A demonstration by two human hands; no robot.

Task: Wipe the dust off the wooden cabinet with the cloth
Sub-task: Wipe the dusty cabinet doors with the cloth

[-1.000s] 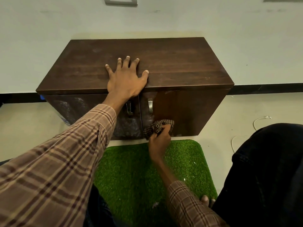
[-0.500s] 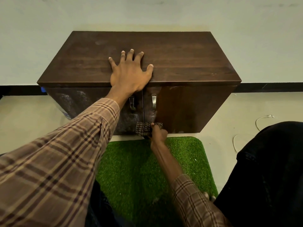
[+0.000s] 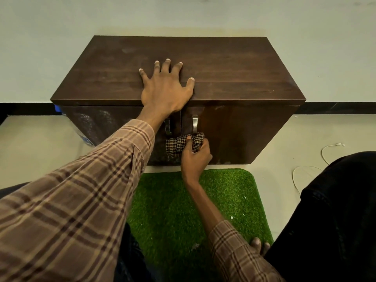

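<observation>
A low dark wooden cabinet (image 3: 234, 64) stands against the wall, with two front doors and metal handles. My left hand (image 3: 164, 88) lies flat with spread fingers on the front edge of its top. My right hand (image 3: 194, 157) grips a bunched checked cloth (image 3: 181, 144) and holds it against the front, just below the right door's handle (image 3: 195, 124) near the gap between the doors. The left door looks dusty and smeared.
A green artificial-grass mat (image 3: 227, 200) lies on the floor in front of the cabinet. A white cable (image 3: 325, 151) trails on the floor at the right. My dark trouser leg (image 3: 335, 220) fills the lower right.
My right hand has carried the cloth up from the bottom edge of the doors to just below the handles. The left hand stays flat on the top.
</observation>
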